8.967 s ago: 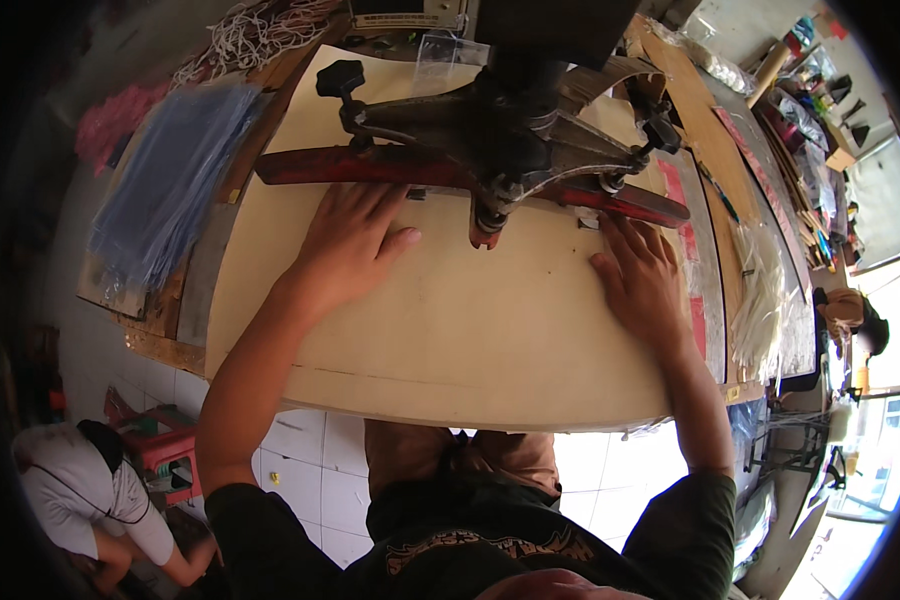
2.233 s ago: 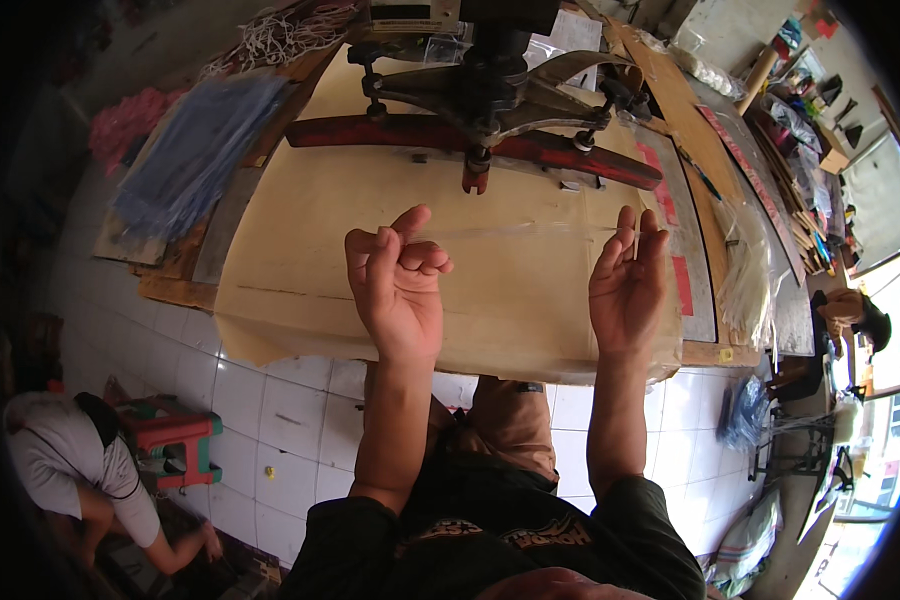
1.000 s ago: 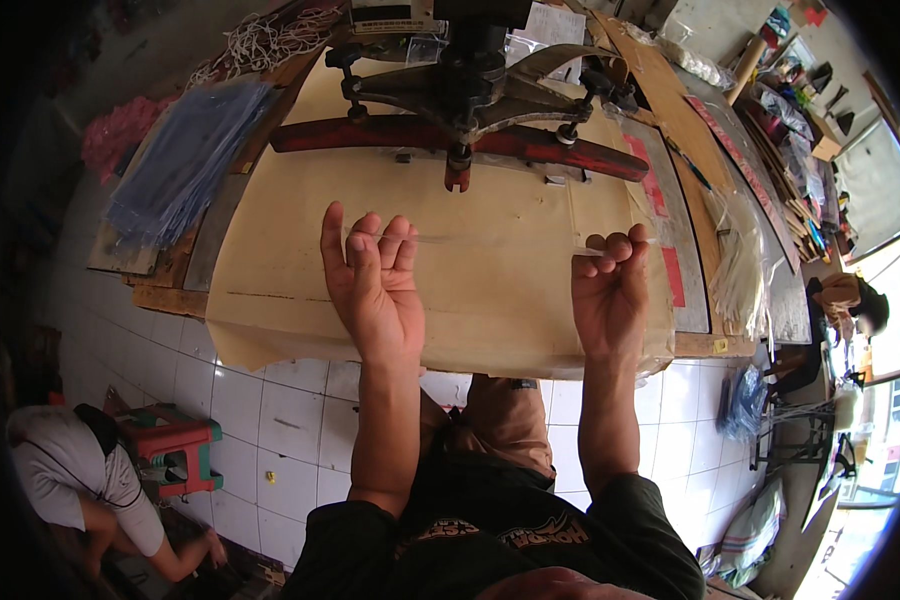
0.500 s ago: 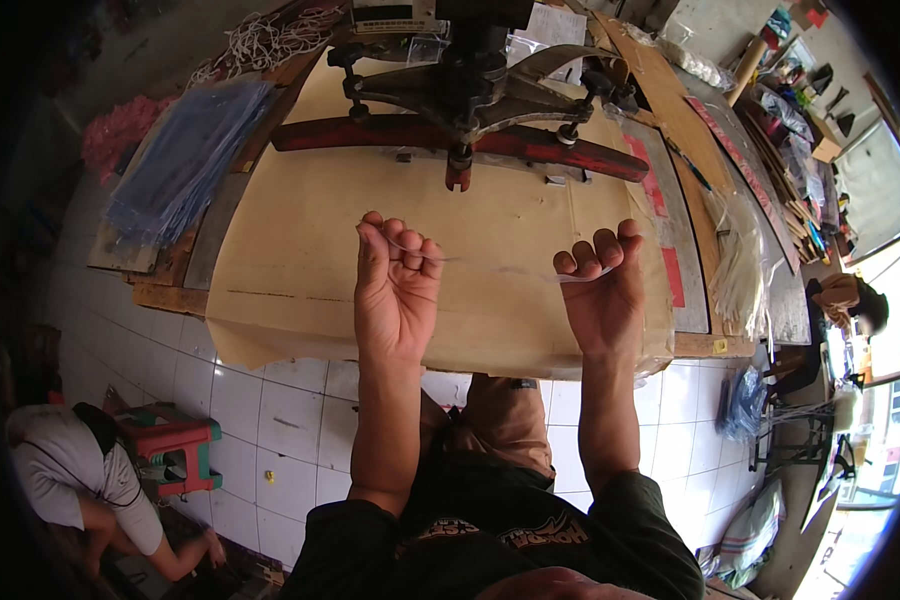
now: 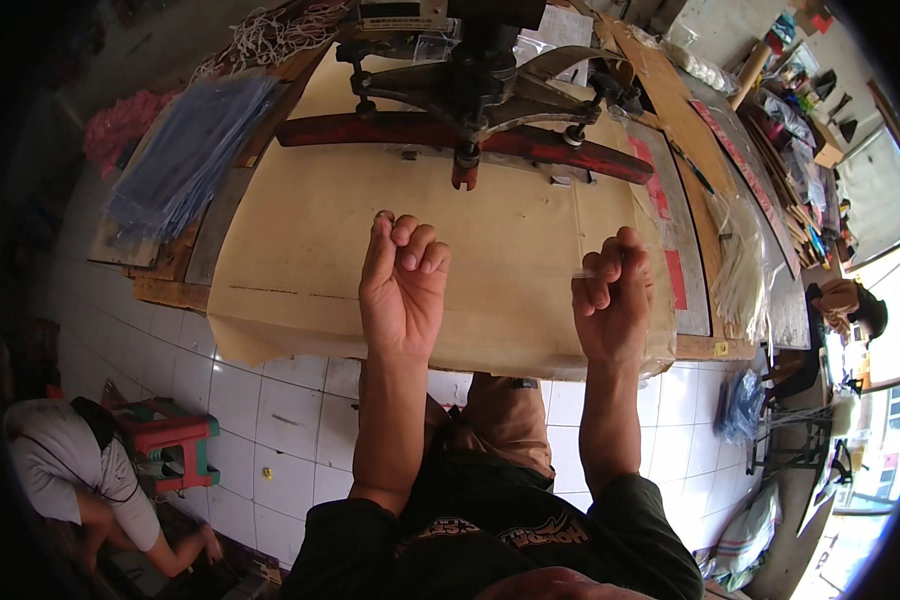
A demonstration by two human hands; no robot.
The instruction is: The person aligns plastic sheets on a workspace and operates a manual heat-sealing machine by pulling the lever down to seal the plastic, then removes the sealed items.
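My left hand (image 5: 405, 290) is raised above the paper-covered table, palm up, fingers curled and thumb against the index finger; whether anything thin is in its pinch is hidden. To its right, level with it, my right hand (image 5: 615, 300) is closed, fingers bent in. A small piece of a clear plastic strip (image 5: 581, 273) shows beside its fingertips; the rest cannot be made out. Beyond both hands, a machine with black metal arms carries a long dark red bar (image 5: 390, 130) across the table, touched by neither hand.
Tan paper (image 5: 300, 240) covers the tabletop. Stacked clear bluish plastic sheets (image 5: 185, 150) lie at the left; pale strips (image 5: 740, 260) hang at the right. White cord (image 5: 270, 45) is piled at the back left. A person (image 5: 90, 480) bends near a red-green stool (image 5: 170, 440); another person (image 5: 850, 305) is far right.
The clear strip stretched between my hands no longer shows there; only a bit remains visible at the right fingers. Both hands have turned slightly, and the right fingers have curled further in.
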